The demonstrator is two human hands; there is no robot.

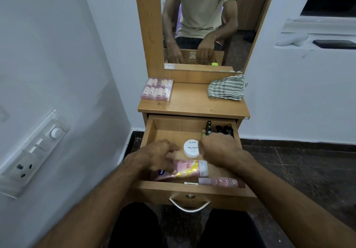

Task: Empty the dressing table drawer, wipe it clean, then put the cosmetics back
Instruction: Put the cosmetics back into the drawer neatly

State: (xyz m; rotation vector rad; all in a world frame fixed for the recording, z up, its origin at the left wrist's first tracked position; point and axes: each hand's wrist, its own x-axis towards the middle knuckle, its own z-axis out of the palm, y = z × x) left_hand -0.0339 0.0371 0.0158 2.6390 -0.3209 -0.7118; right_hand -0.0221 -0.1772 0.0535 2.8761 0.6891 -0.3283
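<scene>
Clearly the drawer (148, 132) is open and holds most of the cosmetics. The left hand (154, 157) hovers with fingers loosely spread just above the pink lotion tube (185, 168); the right hand (219, 147) is curled into a fist beside the white nail polish remover tub (191, 148), and whether it pinches anything I cannot tell. Beyond the right knuckles stand small dark bottles (217, 129); a careless sweep could likely topple them.

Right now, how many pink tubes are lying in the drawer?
2. One pink tube lies under the left hand; the other pink tube lies against the front wall of the drawer, nearer the right. More could be hidden under the hands.
</scene>
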